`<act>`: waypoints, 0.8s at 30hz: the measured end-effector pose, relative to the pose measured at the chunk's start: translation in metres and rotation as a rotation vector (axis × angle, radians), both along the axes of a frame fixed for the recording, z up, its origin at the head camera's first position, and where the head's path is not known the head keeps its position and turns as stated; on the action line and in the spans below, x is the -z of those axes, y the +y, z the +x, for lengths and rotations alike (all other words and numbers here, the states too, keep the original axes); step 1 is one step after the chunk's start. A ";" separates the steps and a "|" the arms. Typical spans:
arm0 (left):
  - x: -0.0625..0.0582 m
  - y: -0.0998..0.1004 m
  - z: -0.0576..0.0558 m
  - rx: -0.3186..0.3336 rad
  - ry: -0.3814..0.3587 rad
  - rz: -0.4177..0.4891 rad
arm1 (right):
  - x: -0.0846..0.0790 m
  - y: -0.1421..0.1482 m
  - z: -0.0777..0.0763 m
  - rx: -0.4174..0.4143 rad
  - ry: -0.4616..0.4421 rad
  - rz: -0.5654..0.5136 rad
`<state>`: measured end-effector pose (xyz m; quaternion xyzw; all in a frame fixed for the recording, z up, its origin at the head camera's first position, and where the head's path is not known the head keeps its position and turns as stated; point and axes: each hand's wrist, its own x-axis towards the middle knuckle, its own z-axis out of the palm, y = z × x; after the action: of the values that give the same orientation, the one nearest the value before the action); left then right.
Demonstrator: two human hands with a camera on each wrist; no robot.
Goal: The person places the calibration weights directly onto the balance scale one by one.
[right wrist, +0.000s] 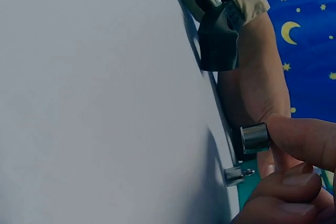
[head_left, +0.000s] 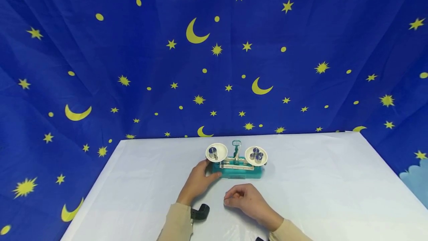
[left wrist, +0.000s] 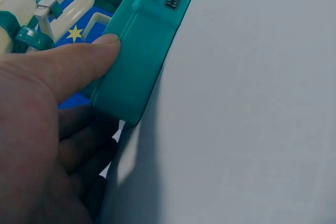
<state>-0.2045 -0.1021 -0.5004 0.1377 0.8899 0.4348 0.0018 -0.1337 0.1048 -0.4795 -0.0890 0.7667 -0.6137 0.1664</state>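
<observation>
A teal tray balance (head_left: 237,173) stands on the white table, its two white pans raised. The left pan (head_left: 222,148) bears silver weights (head_left: 213,153), and several more weights (head_left: 257,154) stand in the right pan (head_left: 250,161). My left hand (head_left: 197,182) grips the left end of the base, thumb on top in the left wrist view. In front of the balance, my right hand (head_left: 247,199) is curled; its fingers pinch a silver cylindrical weight (right wrist: 255,138), shown in the right wrist view and hidden from the head. A smaller knobbed weight (right wrist: 233,176) shows beside those fingers.
The white table (head_left: 334,189) backs onto a blue curtain (head_left: 230,66) with yellow moons and stars. A black wrist camera mount (head_left: 201,211) is strapped at my left wrist, close over the table.
</observation>
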 end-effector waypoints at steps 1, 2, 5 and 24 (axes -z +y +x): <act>0.000 0.000 0.000 0.000 -0.002 0.001 | -0.001 0.000 0.000 0.001 0.005 0.003; 0.000 0.000 0.000 0.001 -0.005 0.002 | -0.001 0.000 0.000 0.002 0.010 0.003; 0.000 0.000 0.000 0.000 -0.012 0.007 | -0.004 -0.001 -0.001 0.010 0.026 0.007; -0.001 0.000 0.000 -0.004 0.000 0.001 | -0.032 -0.006 -0.007 0.093 0.183 0.068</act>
<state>-0.2044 -0.1018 -0.4993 0.1358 0.8900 0.4352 0.0008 -0.1411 0.0984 -0.4479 -0.1033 0.8023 -0.5837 0.0699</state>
